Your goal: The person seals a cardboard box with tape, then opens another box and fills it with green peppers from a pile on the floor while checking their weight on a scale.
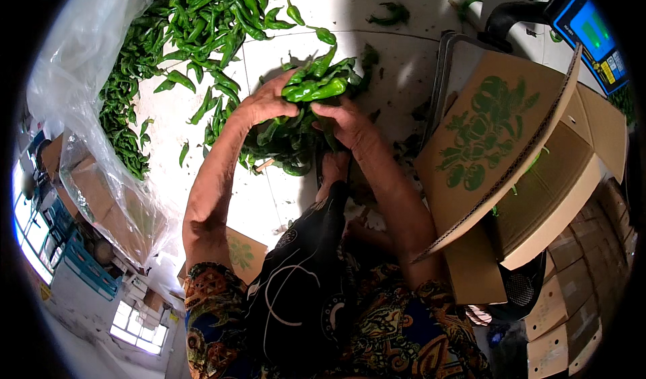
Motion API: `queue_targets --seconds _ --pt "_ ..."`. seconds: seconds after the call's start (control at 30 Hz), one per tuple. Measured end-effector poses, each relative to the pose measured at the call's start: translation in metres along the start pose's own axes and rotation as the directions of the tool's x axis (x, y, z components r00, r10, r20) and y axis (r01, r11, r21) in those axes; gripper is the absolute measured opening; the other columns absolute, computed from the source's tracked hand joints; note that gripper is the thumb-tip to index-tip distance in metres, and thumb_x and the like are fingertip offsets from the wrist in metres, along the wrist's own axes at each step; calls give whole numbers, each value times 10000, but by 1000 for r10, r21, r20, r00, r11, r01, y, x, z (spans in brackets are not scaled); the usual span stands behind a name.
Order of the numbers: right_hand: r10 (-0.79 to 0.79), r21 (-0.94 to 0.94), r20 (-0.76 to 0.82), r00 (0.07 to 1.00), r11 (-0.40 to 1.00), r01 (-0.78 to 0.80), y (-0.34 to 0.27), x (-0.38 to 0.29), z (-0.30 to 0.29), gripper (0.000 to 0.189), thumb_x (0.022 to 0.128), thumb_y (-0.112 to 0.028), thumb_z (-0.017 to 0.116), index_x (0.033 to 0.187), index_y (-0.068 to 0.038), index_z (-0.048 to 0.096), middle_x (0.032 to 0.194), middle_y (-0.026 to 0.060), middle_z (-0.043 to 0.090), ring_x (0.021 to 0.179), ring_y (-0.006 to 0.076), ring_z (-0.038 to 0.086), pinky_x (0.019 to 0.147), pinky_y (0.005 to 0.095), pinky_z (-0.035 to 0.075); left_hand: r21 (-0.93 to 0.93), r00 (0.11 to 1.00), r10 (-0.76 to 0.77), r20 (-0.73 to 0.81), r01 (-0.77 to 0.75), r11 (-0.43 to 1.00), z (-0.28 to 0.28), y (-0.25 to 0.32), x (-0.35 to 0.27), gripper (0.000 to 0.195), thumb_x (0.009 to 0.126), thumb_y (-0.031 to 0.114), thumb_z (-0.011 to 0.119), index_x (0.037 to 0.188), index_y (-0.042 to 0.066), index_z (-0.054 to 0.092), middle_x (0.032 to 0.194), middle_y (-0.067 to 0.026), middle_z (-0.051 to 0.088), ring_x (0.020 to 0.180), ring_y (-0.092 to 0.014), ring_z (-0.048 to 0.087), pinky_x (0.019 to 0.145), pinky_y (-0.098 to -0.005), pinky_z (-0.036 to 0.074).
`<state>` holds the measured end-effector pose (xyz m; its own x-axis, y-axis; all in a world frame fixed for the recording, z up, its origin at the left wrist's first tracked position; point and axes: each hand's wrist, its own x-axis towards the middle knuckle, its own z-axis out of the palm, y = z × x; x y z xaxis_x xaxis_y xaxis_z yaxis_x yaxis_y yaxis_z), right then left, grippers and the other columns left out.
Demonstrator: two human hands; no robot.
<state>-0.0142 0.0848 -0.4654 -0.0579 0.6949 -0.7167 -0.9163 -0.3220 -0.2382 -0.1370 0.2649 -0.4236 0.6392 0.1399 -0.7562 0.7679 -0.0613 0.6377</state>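
Note:
Between my two hands is a bunch of glossy green peppers (315, 88), raised just over a small heap of darker green peppers (287, 144) on the floor. My left hand (267, 99) curls around the bunch from the left, with its thumb pointing inward. From the right, my right hand (345, 119) grips the same bunch, its thumb on top and a pepper hanging below the palm. Most of the fingers are hidden under the peppers. A large spread of green peppers (202, 20) covers the floor at the upper left.
An open cardboard box (484, 126) with a green vegetable print stands at right. Behind it is a scale with a lit display (590, 30). Clear plastic sheeting (81, 66) edges the left side. Stacked cartons (570, 288) stand at lower right. Loose peppers (388, 13) lie on the pale floor.

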Motion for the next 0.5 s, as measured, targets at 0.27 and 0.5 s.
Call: queue_targets --seconds 0.27,0.5 --pt "-221 -114 187 957 963 245 1 -40 58 424 896 -123 734 1283 -79 566 1168 55 647 962 169 642 744 307 563 -412 992 -39 -116 -13 911 -5 -4 -81 742 675 77 727 1377 9 495 1069 -88 664 972 -217 621 887 -334 494" --pt "-413 -94 324 851 881 463 -20 -104 131 635 881 -149 754 1425 -111 429 1177 70 630 954 156 633 729 310 565 -233 912 109 -395 -215 949 -14 85 -170 552 637 126 708 1164 -13 620 950 -62 668 823 -155 614 743 -302 504"
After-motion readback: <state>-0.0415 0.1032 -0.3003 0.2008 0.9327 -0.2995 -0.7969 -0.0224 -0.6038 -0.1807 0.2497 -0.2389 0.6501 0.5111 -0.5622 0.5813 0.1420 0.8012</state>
